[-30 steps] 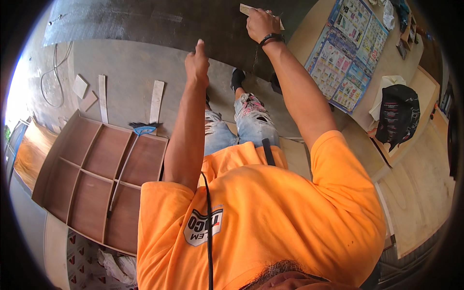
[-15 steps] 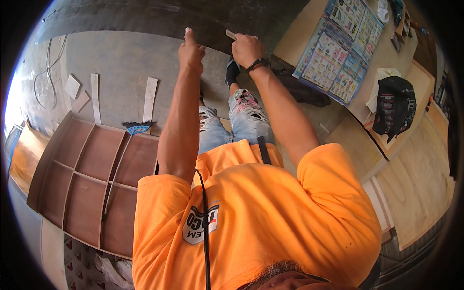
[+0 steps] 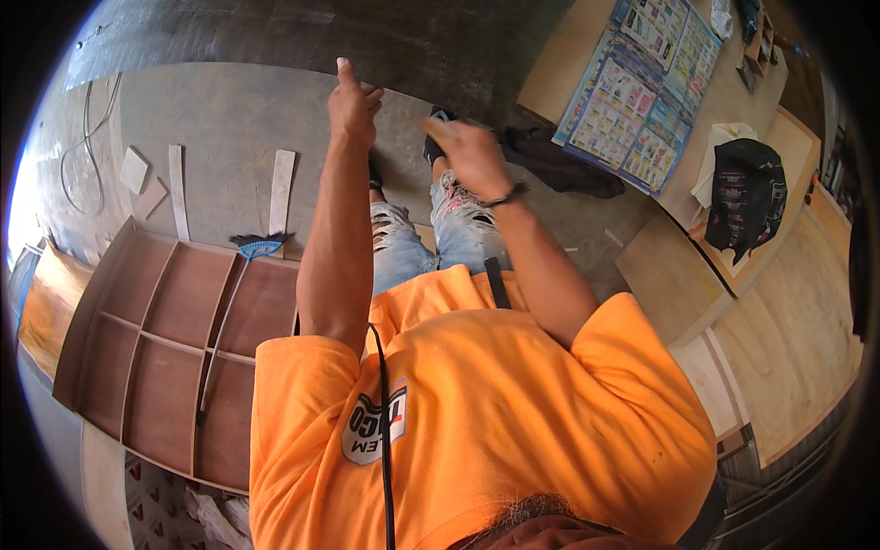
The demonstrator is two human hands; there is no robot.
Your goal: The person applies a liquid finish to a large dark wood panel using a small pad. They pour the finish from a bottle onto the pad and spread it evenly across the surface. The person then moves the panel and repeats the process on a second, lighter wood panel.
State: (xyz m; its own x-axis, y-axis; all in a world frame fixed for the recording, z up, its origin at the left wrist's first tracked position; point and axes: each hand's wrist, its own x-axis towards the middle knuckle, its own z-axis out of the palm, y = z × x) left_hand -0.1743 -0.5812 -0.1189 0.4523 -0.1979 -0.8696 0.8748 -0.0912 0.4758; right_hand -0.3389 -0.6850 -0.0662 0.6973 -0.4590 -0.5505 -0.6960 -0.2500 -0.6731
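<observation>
A dark, smooth sheet (image 3: 275,32) spans the far side in front of me. My left hand (image 3: 353,110) is at its near edge, one digit stretched over the surface and the other fingers loosely bent apart; I see nothing held in it. My right hand (image 3: 475,158), smeared by motion, grips a small flat tan piece (image 3: 440,131) that sticks out toward the upper left. That piece is blurred, so its kind is unclear. The right hand is nearer to me than the sheet's edge, above my right leg.
To the left lies a brown panel with a frame grid (image 3: 137,344), with a blue broom (image 3: 261,246) across it. Pale strips (image 3: 282,192) and a cable (image 3: 90,137) rest on the floor. At right are a poster sheet (image 3: 637,92), a black bag (image 3: 747,197) and plywood (image 3: 797,321).
My right hand has come from the sheet's edge back toward my body with the tan piece. My left hand has shifted slightly left, its fingers a little more spread.
</observation>
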